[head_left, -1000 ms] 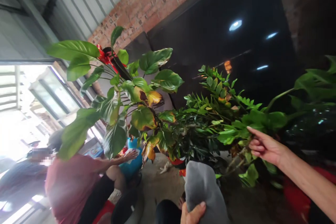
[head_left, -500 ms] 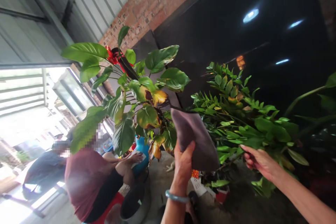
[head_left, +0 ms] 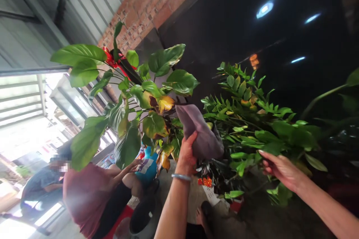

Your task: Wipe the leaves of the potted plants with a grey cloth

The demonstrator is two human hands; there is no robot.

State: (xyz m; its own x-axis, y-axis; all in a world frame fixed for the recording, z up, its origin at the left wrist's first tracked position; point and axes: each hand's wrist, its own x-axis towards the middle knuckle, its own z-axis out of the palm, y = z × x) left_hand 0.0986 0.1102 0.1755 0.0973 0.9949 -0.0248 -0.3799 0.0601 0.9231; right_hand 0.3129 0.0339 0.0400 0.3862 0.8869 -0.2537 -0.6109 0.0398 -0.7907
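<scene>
The left hand point(head_left: 188, 154) has its fingers wrapped around a grey cloth point(head_left: 198, 132), raised between two plants; the right hand's point(head_left: 280, 170) fingers seem to pinch a leaf of the green plant point(head_left: 283, 129). The step in hand looks like bringing cloth among foliage; moving it calls for a light grip and room around the leaves. The yellowing plant point(head_left: 154, 125) crowds close on the left. Beyond, a co-worker point(head_left: 86, 198) sits by a black bucket point(head_left: 143, 214).
</scene>
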